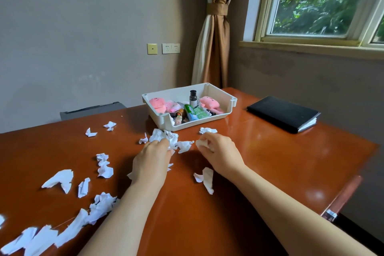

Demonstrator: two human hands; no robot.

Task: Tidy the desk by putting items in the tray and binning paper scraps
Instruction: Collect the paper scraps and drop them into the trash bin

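Glossy red-brown wood worktop (270, 162), hard glare off the window (311, 0). White paper scraps (60, 180) are scattered over the left half: torn, creased, irregular, some balled, some in flat strips running off the near-left edge. Left hand (152, 158) is palm down, fingers curled into a crumpled clump (164, 136) just in front of the tray; more bits poke out from under the palm. Right hand (220, 151) has its fingers closed round a small balled wad (202, 144), just right of the clump. A loose ball (207, 130) lies between that hand and the tray, and a long flat scrap (208, 178) lies beside the right wrist. White plastic tray (162, 119) is rectangular with rounded corners and a low front lip, at the far middle of the worktop, near the hands but not touching them. Inside it: pink plush toys (158, 105), a dark bottle (193, 97) standing upright, a green packet (193, 111), plus small items I can't make out. Black leather-look notebook (282, 113) lies closed and flat to the right of the tray, well apart from it. Brown satin curtain (216, 27) is tied back in the corner.
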